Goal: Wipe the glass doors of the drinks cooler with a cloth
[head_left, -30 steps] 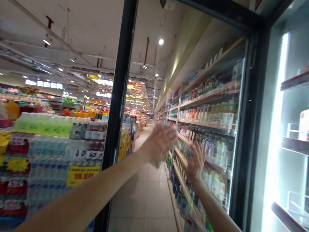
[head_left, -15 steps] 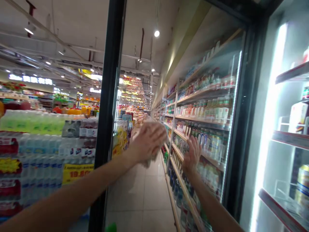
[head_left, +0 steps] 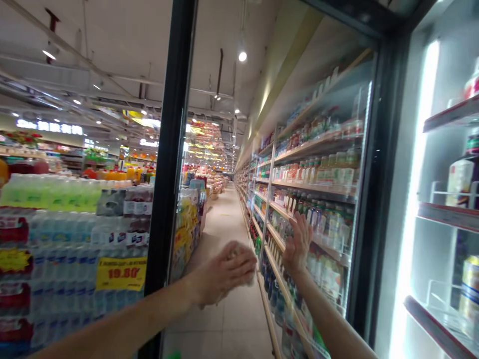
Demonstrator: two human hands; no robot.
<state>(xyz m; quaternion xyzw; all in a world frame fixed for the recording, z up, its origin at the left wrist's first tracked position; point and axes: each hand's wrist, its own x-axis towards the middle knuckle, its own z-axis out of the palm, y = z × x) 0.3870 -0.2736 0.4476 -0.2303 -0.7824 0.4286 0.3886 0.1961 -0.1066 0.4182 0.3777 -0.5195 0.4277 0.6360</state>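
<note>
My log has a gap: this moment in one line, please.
Left hand: holding pale cloth | Right hand: open, fingers up | Black-framed glass door: standing open

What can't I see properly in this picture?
In the head view:
What the left hand holds: blurred, mostly covered by the hand itself.
Yellow container: cut off by right edge.
Green thing: cut off by bottom edge.
Small print on the yellow price sign: tiny and blurred.

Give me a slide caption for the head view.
Left hand holding a cloth before a glass door, right hand open alongside.
</note>
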